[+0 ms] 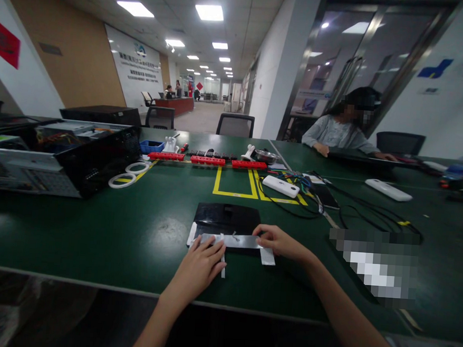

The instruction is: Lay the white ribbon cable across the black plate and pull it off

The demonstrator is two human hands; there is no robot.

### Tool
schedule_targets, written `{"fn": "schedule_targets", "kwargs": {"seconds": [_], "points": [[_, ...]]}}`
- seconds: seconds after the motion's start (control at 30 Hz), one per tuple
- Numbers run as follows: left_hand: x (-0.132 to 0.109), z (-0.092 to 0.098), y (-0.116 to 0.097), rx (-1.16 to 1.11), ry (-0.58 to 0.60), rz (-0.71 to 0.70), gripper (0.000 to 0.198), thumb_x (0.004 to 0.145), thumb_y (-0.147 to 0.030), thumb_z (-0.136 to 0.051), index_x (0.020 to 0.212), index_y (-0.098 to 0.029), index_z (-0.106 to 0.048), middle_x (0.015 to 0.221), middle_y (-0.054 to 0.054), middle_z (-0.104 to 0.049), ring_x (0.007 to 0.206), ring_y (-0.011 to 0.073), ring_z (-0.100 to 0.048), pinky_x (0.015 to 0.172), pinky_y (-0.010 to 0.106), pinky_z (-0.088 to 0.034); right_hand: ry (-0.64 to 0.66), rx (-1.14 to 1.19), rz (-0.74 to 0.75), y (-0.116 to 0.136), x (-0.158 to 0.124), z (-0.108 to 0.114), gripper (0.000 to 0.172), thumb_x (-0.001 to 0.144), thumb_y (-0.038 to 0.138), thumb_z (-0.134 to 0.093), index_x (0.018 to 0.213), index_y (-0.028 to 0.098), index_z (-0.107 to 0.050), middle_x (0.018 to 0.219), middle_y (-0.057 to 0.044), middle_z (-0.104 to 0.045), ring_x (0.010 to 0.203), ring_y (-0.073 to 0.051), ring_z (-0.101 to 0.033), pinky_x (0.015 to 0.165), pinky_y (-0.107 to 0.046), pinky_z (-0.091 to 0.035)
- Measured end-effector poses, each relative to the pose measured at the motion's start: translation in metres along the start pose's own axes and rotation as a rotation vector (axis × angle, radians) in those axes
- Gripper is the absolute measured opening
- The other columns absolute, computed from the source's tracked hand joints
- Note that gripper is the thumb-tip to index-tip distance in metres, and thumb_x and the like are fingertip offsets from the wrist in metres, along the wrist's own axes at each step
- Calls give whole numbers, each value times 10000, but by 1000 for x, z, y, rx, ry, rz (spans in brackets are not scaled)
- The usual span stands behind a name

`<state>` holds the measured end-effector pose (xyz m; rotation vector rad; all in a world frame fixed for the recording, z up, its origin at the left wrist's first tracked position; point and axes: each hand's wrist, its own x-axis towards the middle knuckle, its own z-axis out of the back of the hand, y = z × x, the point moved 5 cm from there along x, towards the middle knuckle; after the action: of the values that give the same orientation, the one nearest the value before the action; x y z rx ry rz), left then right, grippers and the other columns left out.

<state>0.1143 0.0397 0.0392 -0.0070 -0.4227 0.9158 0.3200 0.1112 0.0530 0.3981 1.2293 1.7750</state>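
A glossy black panel lies flat on the table in front of me, with a silver strip running along its near side. My left hand rests on the strip's left part, its fingers stretched out and pressing down. At the strip's right end, my right hand has thumb and fingers closed in a pinch on the edge. Below that pinch a white, finely lined piece sticks out over the tabletop. A narrow white strip hangs down beside my left fingers. Another white piece sits along the panel's left edge.
An opened computer case stands at left, near white rings. Red trays line the back. Beyond the panel are yellow tape outlines, a white device and tangled cables. Across the table sits another person.
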Motion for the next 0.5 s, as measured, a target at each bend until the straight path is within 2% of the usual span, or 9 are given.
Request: {"fn": "schedule_targets", "kwargs": {"seconds": [0.23,0.5], "points": [[1,0,4,-16,21,22,358,914,-302,-427,1259,-237,-496,1302,28,-535,1228,238,-441,1035,497,-292,2,-26,3,2,-1,0,256,792,364,-541,929,150,-508,554,62,-446,451,-57,-378,386,-162,-286],[8,9,0,-37,61,78,306,902,-282,-455,1184,-248,-569,1251,14,-581,1194,232,-476,1025,464,-310,8,-42,8,-4,3,0,273,786,366,-538,938,142,-501,553,64,-443,442,-56,-373,388,-167,-294]]}}
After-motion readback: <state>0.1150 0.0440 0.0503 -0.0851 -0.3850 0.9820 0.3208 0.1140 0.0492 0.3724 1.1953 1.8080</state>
